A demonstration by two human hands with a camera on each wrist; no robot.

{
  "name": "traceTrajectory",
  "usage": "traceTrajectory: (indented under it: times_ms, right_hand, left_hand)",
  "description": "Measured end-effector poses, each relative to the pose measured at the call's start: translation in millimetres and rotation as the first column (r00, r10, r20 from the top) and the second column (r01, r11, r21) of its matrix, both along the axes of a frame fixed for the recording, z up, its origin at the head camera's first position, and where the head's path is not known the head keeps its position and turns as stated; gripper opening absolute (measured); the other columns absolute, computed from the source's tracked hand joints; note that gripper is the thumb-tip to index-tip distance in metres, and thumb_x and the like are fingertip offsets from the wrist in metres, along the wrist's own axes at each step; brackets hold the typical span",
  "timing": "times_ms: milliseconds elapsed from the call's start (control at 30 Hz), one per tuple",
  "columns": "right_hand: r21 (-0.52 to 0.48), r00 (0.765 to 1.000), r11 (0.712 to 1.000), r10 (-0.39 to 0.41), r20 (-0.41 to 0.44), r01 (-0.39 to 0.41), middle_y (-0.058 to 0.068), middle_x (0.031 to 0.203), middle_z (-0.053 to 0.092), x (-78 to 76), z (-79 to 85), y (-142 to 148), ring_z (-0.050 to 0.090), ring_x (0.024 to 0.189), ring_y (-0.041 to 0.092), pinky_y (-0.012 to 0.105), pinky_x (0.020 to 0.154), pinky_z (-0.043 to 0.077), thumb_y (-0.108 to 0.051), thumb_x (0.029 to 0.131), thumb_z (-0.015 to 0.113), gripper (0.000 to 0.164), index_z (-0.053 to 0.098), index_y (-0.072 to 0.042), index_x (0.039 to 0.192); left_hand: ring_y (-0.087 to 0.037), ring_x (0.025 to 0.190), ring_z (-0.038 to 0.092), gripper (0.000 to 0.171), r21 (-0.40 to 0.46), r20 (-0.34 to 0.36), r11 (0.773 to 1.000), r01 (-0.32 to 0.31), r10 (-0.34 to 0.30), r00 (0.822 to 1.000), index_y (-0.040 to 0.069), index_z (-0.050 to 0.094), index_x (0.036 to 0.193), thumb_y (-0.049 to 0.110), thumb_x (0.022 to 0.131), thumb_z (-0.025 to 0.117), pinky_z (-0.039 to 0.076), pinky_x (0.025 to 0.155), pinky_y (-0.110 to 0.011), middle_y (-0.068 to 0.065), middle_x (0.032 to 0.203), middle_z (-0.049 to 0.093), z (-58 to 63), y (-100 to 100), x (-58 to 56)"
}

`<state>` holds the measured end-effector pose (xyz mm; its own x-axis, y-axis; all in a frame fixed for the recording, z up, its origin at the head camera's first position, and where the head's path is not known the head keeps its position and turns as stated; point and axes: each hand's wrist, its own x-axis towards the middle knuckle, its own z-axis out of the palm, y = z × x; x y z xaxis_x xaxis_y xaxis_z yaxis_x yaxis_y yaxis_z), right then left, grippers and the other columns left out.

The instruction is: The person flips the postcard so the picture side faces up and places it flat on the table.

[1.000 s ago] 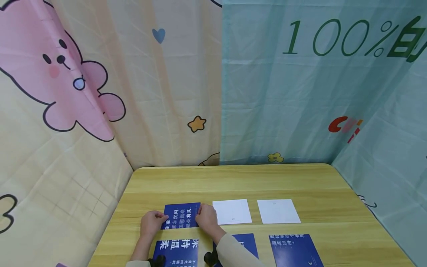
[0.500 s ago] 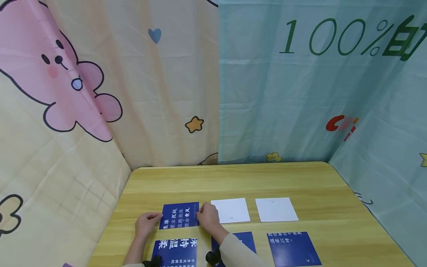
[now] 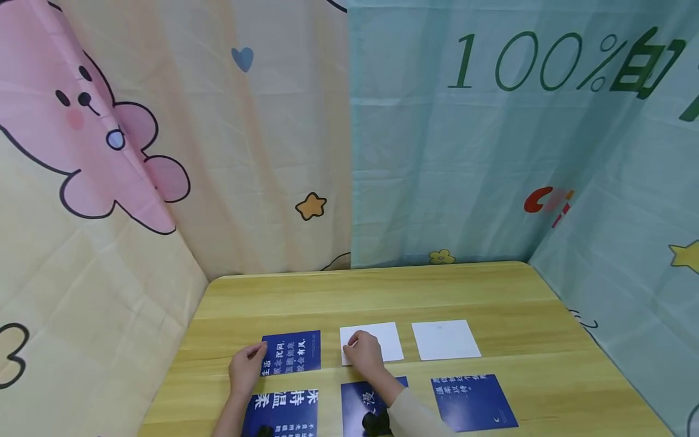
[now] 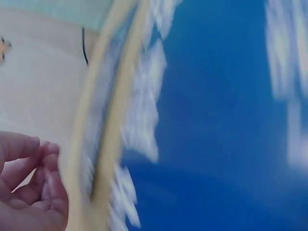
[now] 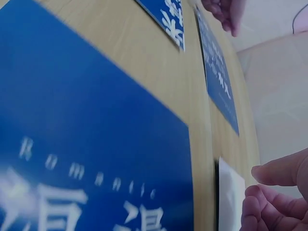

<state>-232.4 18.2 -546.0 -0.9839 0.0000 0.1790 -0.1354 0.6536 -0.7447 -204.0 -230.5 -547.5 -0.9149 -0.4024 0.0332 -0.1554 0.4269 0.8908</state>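
Note:
My left hand (image 3: 246, 369) is at the left edge of a blue printed card (image 3: 300, 355), its thumb and fingertips right by the corner. The left wrist view shows this hand (image 4: 33, 192) with fingers loosely curled and nothing visible between them. My right hand (image 3: 367, 355) hovers over the left part of a white card (image 3: 390, 343), hiding some of it. Seen from the right wrist, the thumb and bent fingers of this hand (image 5: 281, 192) sit beside the white card (image 5: 231, 197) and hold nothing.
A second white card (image 3: 445, 340) lies to the right in the back row. Three blue cards make up the front row: left (image 3: 280, 419), middle (image 3: 354, 419) and right (image 3: 475, 406). The wooden table (image 3: 360, 291) meets patterned curtains behind.
My right hand has left the right edge of the back-row blue card and moved right, over the white card. The left hand stays near that blue card's left edge. The head view has shifted slightly.

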Motion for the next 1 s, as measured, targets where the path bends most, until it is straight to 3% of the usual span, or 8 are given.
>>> traceTrajectory:
  times_ms: [200, 400, 700, 1000]
  right_hand:
    - [-0.003, 0.999, 0.999, -0.036, -0.018, 0.036, -0.004, 0.057, 0.051, -0.2, -2.8, 21.6, 0.046, 0.052, 0.009, 0.026, 0.049, 0.039, -0.005, 0.071, 0.072, 0.014, 0.059, -0.007, 0.065]
    - [-0.046, 0.998, 0.997, -0.056, -0.032, 0.055, -0.001, 0.061, 0.054, -0.7, 1.1, 40.7, 0.049, 0.056, 0.011, 0.026, 0.051, 0.042, -0.004, 0.072, 0.072, 0.011, 0.061, -0.004, 0.069]
    - [-0.051, 0.995, 0.994, -0.095, 0.005, 0.096, 0.000, 0.066, 0.057, -1.6, 3.1, 70.5, 0.053, 0.059, 0.013, 0.027, 0.054, 0.045, -0.004, 0.074, 0.070, 0.008, 0.064, 0.000, 0.076]
    - [-0.005, 0.986, 0.986, -0.167, 0.013, 0.167, 0.005, 0.071, 0.061, -6.5, 5.7, 100.3, 0.058, 0.066, 0.020, 0.033, 0.059, 0.048, -0.003, 0.075, 0.070, 0.013, 0.065, 0.006, 0.083]
  left_hand:
    - [-0.028, 0.096, 0.058, 0.030, 0.120, -0.014, 0.980, 0.161, -0.161, 0.987, -0.005, 0.064, 0.109, 0.019, 0.092, 0.056, 0.046, 0.076, -0.033, -0.017, 0.106, 0.064, 17.0, 39.8, -3.3]
    - [-0.027, 0.095, 0.058, 0.036, 0.206, -0.017, 0.944, 0.258, -0.260, 0.966, -0.006, 0.064, 0.107, 0.026, 0.093, 0.055, 0.046, 0.080, -0.040, -0.016, 0.109, 0.063, 24.2, 67.2, -6.1]
    - [-0.027, 0.089, 0.060, 0.037, 0.207, 0.028, 0.936, 0.285, -0.297, 0.955, -0.011, 0.059, 0.111, 0.021, 0.095, 0.049, 0.046, 0.079, -0.040, -0.018, 0.098, 0.065, 19.9, 87.2, -6.3]
    - [-0.041, 0.111, 0.049, 0.045, 0.161, 0.041, 0.920, 0.357, -0.367, 0.929, -0.016, 0.051, 0.118, 0.023, 0.096, 0.046, 0.039, 0.091, -0.050, -0.027, 0.119, 0.054, 19.5, 106.4, -4.9]
